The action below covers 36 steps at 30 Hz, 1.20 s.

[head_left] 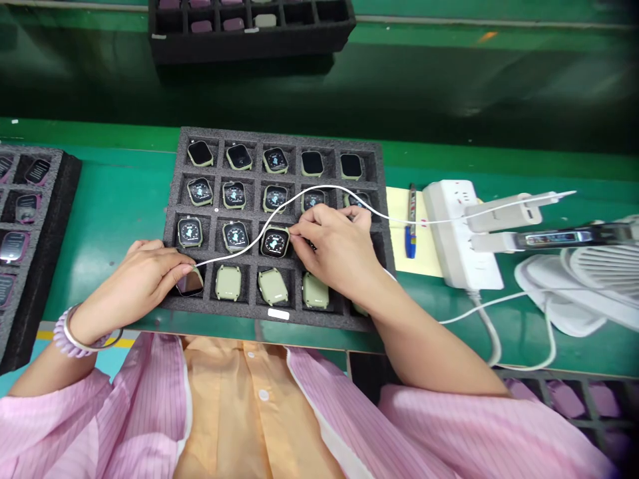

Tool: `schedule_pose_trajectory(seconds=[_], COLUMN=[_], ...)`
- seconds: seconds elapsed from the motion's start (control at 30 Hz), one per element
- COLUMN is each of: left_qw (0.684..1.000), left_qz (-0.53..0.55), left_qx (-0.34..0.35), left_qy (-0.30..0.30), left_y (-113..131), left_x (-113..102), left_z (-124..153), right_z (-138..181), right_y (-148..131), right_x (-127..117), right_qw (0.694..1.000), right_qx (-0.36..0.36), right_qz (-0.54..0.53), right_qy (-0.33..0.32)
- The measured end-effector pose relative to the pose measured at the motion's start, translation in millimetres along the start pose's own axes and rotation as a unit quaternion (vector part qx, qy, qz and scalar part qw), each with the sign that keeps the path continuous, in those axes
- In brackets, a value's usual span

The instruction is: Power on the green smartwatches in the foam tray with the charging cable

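A black foam tray (172, 199) holds rows of green-cased smartwatch bodies, some with lit dials, some dark, and the nearest row mostly face down. My left hand (144, 276) is closed on a watch body (190, 283) in the nearest row's left cell, where the end of a white cable (264, 223) meets it. My right hand (337, 249) pinches the side of a lit watch (275, 242) in the third row. The cable loops over the tray to the right.
A white power strip (456, 233) with plugged-in adapters lies right of the tray, beside a yellow paper (399, 229) with a blue pen (411, 223). White fans (589, 279) sit at far right. More foam trays stand at left (40, 219) and at the back (249, 33).
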<state>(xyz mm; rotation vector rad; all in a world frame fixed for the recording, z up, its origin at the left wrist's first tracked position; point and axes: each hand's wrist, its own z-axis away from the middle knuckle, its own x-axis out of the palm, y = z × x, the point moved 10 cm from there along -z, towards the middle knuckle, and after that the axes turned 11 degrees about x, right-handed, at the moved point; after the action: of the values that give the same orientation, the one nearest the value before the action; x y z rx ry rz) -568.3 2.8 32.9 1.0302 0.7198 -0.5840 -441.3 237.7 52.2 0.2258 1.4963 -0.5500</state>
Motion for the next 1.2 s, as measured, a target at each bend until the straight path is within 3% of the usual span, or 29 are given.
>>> schedule_pose_trajectory(seconds=[0.23,0.43,0.53,0.67,0.93,1.0,1.13,1.2], left_qw=[1.000,0.999,0.998,0.999,0.996,0.993,0.957,0.948], left_qz=[0.003,0.008,0.003,0.009,0.015,0.045,0.167,0.186], left_qx=[0.005,-0.014,-0.006,0.030,0.049,0.036,-0.052,-0.070], left_qy=[-0.007,0.044,0.062,0.037,0.076,0.105,0.231,0.250], left_y=[-0.2,4.2,12.6,27.8,47.5,47.7,28.8,24.1], left_x=[3.2,-9.5,-15.2,-4.6,-8.1,-15.6,-32.9,-32.1], left_z=[1.2,7.3,9.6,11.6,19.9,23.3,33.4,30.1], right_z=[-1.1,-1.1,-1.6,-1.4,-3.0,-3.0,-3.0,-2.6], right_y=[2.3,0.8,3.7,0.0,3.9,3.0,-0.7,-3.4], right_x=[-1.9,-1.5,1.2,0.6,6.9,6.4,2.2,-2.7], right_qw=[0.999,0.999,0.999,0.999,0.991,0.993,0.998,0.999], right_qx=[0.040,0.027,0.040,0.028,0.111,0.101,0.064,0.047], right_qz=[-0.008,-0.037,-0.033,-0.022,-0.025,-0.021,-0.002,0.013], right_qy=[-0.015,0.004,0.004,0.006,-0.070,-0.064,-0.028,-0.001])
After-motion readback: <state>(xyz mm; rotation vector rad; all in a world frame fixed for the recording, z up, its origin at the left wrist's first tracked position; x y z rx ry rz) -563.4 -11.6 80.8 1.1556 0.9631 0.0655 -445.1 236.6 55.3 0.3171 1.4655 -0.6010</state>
